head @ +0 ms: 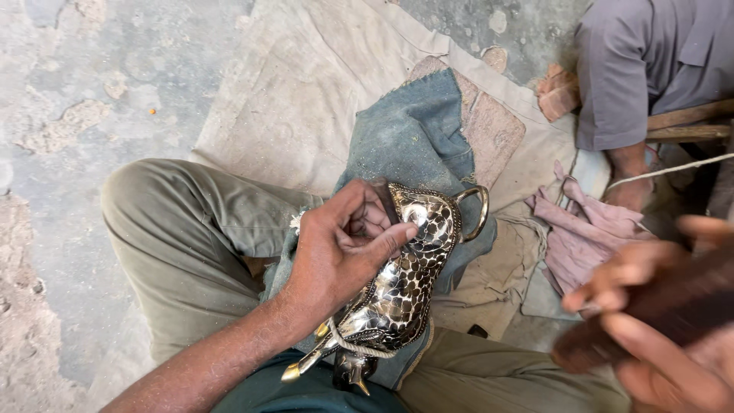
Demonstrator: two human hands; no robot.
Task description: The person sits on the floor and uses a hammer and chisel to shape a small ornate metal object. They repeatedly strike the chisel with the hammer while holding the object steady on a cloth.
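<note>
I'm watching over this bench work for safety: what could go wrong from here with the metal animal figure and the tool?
1. The left hand steadies the metal figure on the lap over a blue cloth, thumb pressed against its head; a slip could tip it.
2. Its pointed golden feet aim toward the person's body and could jab.
3. The right hand holds a dark tool, blurred; a misplaced stroke might hit the left fingers.

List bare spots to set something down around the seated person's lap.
Free: grey concrete floor left of the olive-trousered knee, and tan canvas sheet above it. Crowded: blue denim cloth under the black-and-silver patterned metal figurine held by the left hand; pink rag beside a co-worker.
</note>
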